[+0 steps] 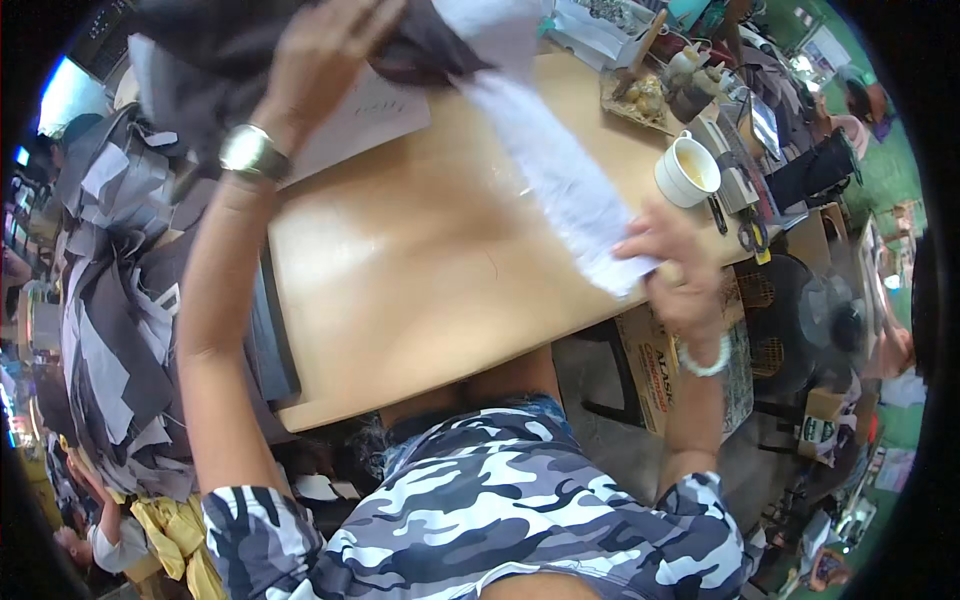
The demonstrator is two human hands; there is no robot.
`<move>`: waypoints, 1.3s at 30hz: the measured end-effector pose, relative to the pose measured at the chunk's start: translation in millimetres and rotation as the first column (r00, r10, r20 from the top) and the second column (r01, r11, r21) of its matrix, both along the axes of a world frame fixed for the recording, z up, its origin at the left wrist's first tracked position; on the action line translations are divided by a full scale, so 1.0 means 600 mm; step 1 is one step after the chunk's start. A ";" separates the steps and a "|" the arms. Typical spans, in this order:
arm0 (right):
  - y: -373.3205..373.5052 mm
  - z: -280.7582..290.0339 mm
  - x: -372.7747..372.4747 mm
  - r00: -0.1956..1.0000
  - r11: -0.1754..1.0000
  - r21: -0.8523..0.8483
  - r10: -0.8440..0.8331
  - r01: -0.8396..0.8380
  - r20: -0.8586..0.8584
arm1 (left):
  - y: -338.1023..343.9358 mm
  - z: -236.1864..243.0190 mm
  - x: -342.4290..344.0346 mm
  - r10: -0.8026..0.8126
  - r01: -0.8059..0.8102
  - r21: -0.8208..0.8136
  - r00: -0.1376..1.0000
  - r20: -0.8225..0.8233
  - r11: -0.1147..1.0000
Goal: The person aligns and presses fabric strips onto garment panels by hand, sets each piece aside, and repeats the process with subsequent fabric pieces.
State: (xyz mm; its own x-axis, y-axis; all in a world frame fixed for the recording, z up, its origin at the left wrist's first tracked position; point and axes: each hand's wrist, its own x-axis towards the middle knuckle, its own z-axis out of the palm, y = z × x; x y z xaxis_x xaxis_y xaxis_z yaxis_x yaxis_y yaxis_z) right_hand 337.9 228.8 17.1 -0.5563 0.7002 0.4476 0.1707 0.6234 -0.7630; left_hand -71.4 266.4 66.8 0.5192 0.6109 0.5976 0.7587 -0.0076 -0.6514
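Observation:
My right hand (685,275), with a pale bracelet at its wrist, pinches the near end of a long white strip (560,180) that looks like cloth or interfacing. From there the strip slants up over the wooden table (400,270) to a bundle of dark cloth (220,60) at the far left. My left hand (325,55), wearing a wristwatch, is up at that dark cloth. Motion smears its fingers, and the top edge cuts off part of the view, so its grip is unclear. Under the dark cloth lies a white sheet (365,125).
Piled dark and grey cloth pieces (110,330) crowd the table's left side. A white cup (688,170) of yellowish liquid stands at the right, by scissors (752,238) and a pen (717,214). Behind it are small bottles (695,90). A cardboard box (650,375) sits below the table.

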 end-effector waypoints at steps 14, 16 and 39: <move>-0.058 -0.179 0.010 0.978 0.993 0.051 -0.110 0.103 0.175 | -0.079 -0.187 0.248 0.008 0.604 -0.543 0.665 0.747 0.584; -0.067 -0.184 0.011 0.976 0.992 0.073 -0.118 0.106 0.185 | -0.061 -0.205 0.240 0.122 0.202 -0.621 0.890 0.439 0.757; -0.107 -0.169 0.010 0.948 0.949 0.313 -0.074 -0.028 0.311 | -0.081 -0.255 0.233 0.133 0.262 -0.440 0.715 0.686 0.859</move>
